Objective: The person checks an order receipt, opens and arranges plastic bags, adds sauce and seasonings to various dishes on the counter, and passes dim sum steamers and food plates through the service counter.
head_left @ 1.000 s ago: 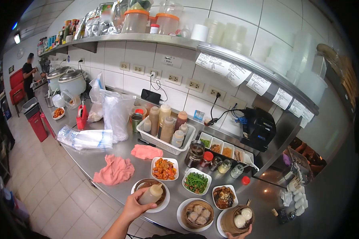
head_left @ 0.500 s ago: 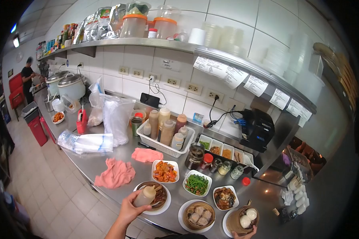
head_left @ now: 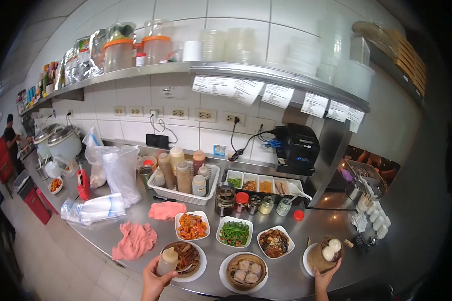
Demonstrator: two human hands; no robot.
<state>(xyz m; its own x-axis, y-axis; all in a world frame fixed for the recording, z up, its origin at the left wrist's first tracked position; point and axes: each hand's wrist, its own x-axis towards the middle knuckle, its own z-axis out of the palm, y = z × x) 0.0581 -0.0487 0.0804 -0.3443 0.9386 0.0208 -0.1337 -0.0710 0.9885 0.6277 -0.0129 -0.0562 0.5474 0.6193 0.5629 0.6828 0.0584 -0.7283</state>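
Note:
My left hand (head_left: pixel 153 279) is closed around a squeeze bottle (head_left: pixel 167 261) of pale sauce, held at the left part of a bamboo steamer (head_left: pixel 189 261) of brown food on a white plate. At the right, my right hand (head_left: pixel 326 275) grips a tilted bamboo steamer (head_left: pixel 318 257) with white buns (head_left: pixel 331 249) in it, over a white plate (head_left: pixel 307 261). Between the hands sits a steamer of dumplings (head_left: pixel 246 271). Behind stand white bowls of orange-red food (head_left: pixel 191 226), green beans (head_left: pixel 234 233) and dark saucy food (head_left: pixel 274 243).
Pink cloths (head_left: pixel 134 241) lie at the left. Farther back are a basket (head_left: pixel 206 197) of sauce bottles, jars (head_left: pixel 225 199), a condiment tray (head_left: pixel 266 186) and a black printer (head_left: pixel 297 150). Plastic bags (head_left: pixel 118 173) stand left. Another person (head_left: pixel 11 138) is at the far left.
My right hand has moved right with the bun steamer, and the plate beneath it has shifted right too. My left hand still holds the bottle. The view has turned right.

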